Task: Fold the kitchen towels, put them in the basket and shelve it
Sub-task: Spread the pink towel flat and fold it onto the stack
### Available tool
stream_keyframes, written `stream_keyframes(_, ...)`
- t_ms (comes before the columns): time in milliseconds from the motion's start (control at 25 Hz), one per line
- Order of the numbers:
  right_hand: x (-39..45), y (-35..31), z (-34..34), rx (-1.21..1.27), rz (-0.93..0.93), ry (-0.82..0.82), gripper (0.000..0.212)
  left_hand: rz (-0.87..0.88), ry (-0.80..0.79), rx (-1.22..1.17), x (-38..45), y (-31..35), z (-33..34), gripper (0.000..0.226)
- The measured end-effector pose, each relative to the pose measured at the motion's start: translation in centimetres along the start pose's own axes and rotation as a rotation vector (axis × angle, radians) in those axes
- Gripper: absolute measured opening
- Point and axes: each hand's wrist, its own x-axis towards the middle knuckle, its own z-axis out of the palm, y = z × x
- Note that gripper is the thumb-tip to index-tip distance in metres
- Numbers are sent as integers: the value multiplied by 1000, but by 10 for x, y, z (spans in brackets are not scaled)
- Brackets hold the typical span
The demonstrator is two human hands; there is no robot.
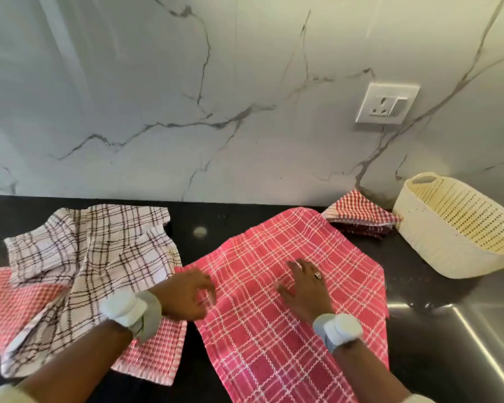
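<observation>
Both hands, left hand (186,293) and right hand (303,289), rest on the red towel (288,330).

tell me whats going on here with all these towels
A person is folding kitchen towels on a dark counter. The right hand presses flat on a spread red plaid towel, while the left hand hovers at its edge, fingers curled. Folded towels are stacked beside a cream basket; a brown checked towel waits unfolded.

Each bare forearm carries a pale grey wristband (134,312) holding a rounded white pod; the right hand (304,289) wears a ring (317,275).
</observation>
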Motion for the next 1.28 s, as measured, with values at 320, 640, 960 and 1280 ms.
stream_keyframes(320, -13, 13, 25, -33, -125, 53, 65, -95, 67, 11, 72, 49, 31, 54)
stream_keyframes(640, -9, 81, -7, 144, 122, 266, 49, -61, 50, 50, 128, 84, 63, 79)
stream_keyframes(960, 23, 188, -72, 324, 600, 188, 61, -41, -6, 0, 226, 149, 73, 69)
stream_keyframes(1280, 20, 205, -101, 1137, 407, -71, 32, -45, 132, 121, 240, 141, 83, 87)
